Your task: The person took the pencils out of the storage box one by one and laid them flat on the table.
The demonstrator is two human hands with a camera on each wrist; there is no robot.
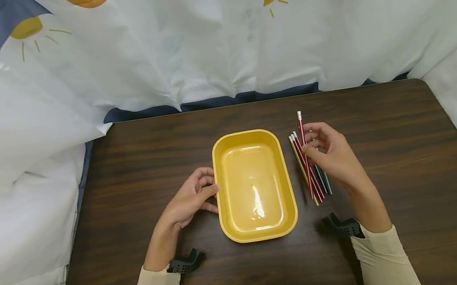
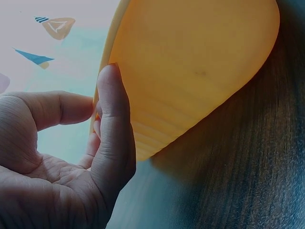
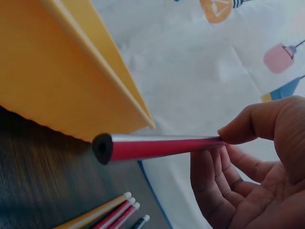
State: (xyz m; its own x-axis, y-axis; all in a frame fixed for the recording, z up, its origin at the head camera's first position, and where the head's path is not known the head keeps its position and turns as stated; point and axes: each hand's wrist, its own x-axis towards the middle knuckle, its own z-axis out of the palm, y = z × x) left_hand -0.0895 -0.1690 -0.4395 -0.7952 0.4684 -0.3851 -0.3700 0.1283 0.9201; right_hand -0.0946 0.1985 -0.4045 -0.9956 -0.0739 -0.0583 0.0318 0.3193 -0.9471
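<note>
A yellow rectangular tray (image 1: 239,189) sits on the dark wooden table. My left hand (image 1: 192,195) pinches its left rim between thumb and fingers; the left wrist view shows this grip against the tray's outer wall (image 2: 190,71). To the right of the tray, my right hand (image 1: 335,154) holds a red pencil (image 1: 308,175) between thumb and fingers, with its white eraser end pointing away. Its flat, dark, unsharpened end faces the right wrist camera. Beneath that pencil, several more pencils lie together on the table, among them a yellow one (image 3: 95,212), red ones and dark ones.
White cloth (image 1: 214,42) with coloured lamp prints hangs behind the table and down both sides. The dark wooden tabletop (image 1: 411,160) extends on both sides of the tray. A black band with a mount (image 1: 186,261) sits on each wrist.
</note>
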